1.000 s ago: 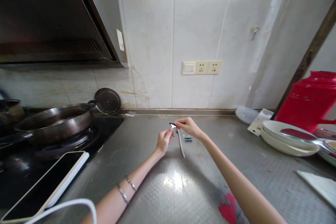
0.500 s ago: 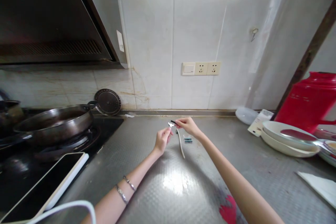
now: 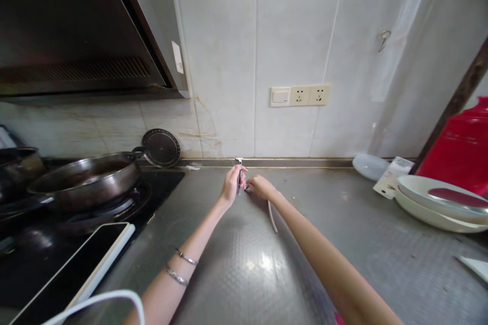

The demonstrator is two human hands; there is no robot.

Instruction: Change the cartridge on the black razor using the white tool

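Biggest thing in view is the range hood filling the upper left, with the steel counter running across the whole bottom half. Left of middle there's a wide dark pan on the stove, and a tablet lies flat in the lower left with a white cable looping past it. A red jug and stacked plates sit at the right edge. A socket strip is on the tiles just right of centre, and a round lid leans on the wall behind the pan. Both hands meet dead centre, near the back wall. The left hand is pinching a small metal piece upright between thumb and fingertips, just above the counter. The right hand is curled down right beside it, at the top end of a thin white stick lying on the counter. I can't tell if it's actually gripping anything. That metal piece looks light, stiff and probably slippery, so I'd say a fingertip pinch on its flat sides is the only sensible hold. Nothing crowds the hands, since the pan and plates are well apart.
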